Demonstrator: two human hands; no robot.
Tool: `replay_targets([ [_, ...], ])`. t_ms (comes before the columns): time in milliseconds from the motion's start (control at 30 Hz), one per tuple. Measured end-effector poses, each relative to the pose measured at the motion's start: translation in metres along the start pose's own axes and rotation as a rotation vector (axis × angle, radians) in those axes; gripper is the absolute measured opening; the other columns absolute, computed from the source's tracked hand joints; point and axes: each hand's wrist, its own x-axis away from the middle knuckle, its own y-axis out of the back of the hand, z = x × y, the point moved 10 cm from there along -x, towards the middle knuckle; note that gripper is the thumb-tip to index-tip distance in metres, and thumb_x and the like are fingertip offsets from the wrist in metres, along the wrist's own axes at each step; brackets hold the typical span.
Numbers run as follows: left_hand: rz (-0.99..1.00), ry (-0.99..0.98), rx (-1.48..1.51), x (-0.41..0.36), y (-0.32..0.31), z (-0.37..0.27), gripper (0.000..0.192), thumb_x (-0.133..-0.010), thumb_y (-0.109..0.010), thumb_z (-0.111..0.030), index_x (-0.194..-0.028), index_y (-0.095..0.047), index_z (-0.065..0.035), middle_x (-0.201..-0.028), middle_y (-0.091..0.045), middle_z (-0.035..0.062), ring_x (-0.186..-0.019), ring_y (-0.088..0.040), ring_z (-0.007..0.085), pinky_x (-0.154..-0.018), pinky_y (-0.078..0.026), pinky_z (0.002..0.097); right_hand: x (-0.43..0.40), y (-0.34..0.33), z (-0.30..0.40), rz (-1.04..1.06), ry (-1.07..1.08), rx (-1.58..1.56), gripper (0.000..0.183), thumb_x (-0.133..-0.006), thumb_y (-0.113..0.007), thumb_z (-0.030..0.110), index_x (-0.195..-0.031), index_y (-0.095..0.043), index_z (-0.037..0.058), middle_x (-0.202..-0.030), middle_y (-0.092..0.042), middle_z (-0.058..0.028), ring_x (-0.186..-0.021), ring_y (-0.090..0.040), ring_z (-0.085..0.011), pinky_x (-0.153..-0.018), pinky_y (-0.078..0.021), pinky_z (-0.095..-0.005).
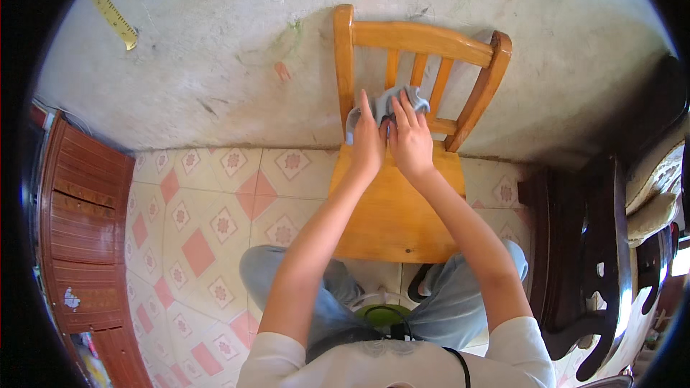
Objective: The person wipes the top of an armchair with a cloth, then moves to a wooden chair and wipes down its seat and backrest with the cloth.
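Before me stands a wooden chair [399, 215] with a slatted back, close to the wall. Both hands are raised over the rear of its seat, near the lower part of the backrest. A crumpled grey-blue cloth [395, 98] lies between and behind them. My right hand [411, 143] presses its fingers on the cloth. Beside it, my left hand [369, 140] touches the cloth, its index finger extended upward; its other fingers are partly hidden. The cloth covers part of the slats.
A reddish wooden cabinet [86, 226] stands at the left. Dark carved wooden furniture [582, 258] with a cushion [652, 218] is at the right. A yellow measuring strip [112, 13] is on the stained wall [215, 54]. Patterned floor tiles [199, 250] surround the chair.
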Motion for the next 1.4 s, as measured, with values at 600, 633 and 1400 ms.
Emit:
replay_targets([
  [600,0.170,0.183,-0.071,-0.046,-0.043,0.051,0.060,-0.059,-0.071,-0.026,-0.108,-0.049,0.0005,-0.085,-0.062,0.0190,-0.082,-0.060,0.0328,-0.071,-0.046,0.0371,0.035,-0.102,-0.071,0.303,-0.930,-1.225,0.058,-0.074,-0.044,-0.003,-0.132,-0.034,-0.0008,-0.077,-0.053,-0.0083,-0.060,-0.052,-0.0116,-0.054,-0.0458,-0.0267],
  [633,0.166,0.174,-0.077,-0.045,-0.044,0.051,0.060,-0.059,-0.071,-0.026,-0.108,-0.049,0.0005,-0.085,-0.062,0.0190,-0.082,-0.060,0.0328,-0.071,-0.046,0.0371,0.035,-0.103,-0.068,0.318,-0.947,-1.233,0.059,-0.075,-0.043,-0.003,-0.133,-0.033,0.0025,-0.076,-0.053,-0.0062,-0.061,-0.052,-0.0113,-0.056,-0.0461,-0.0252],
  [1400,-0.225,0.038,0.502,0.004,0.005,-0.052,0.074,-0.078,-0.059,-0.006,-0.135,-0.012,-0.0046,-0.130,-0.027,0.0153,-0.120,-0.032,0.0248,-0.101,-0.023,0.0364,-0.014,-0.017,-0.076,0.062,-0.621,-0.937,0.031,-0.077,-0.061,0.012,-0.105,-0.056,-0.0011,-0.084,-0.061,-0.0109,-0.067,-0.057,-0.0147,-0.061,-0.0465,-0.0282],
])
